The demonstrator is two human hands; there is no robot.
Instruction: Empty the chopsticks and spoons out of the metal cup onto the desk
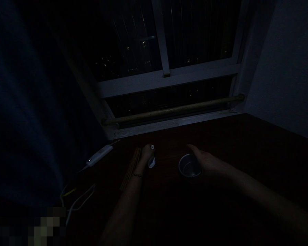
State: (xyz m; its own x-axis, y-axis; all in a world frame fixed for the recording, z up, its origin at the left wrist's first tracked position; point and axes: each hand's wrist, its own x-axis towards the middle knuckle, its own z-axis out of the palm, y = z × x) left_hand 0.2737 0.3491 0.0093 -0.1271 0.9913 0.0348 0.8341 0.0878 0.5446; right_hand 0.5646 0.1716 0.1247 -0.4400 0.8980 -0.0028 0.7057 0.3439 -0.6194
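Note:
My left hand [146,152] is closed around a spoon with a pale handle end [152,147]; the spoon's bowl [151,162] shows below my fingers. Along the left of that wrist lie several thin wooden sticks [130,167], which look like chopsticks. A round metal bowl [189,165] is on the dark tabletop to the right. At its right side is my right hand [204,160], palm against or very close to the rim. The thumb is stretched out past the bowl's far edge, apart from it. The other fingers are lost in the dark.
A white power strip [99,155] with a small light lies at the left, beside a dark curtain [38,102]. White cable [80,201] and a yellow strip [69,192] are nearer. Behind the wooden tabletop [166,143] are a window frame [169,78] and a horizontal bar [174,110].

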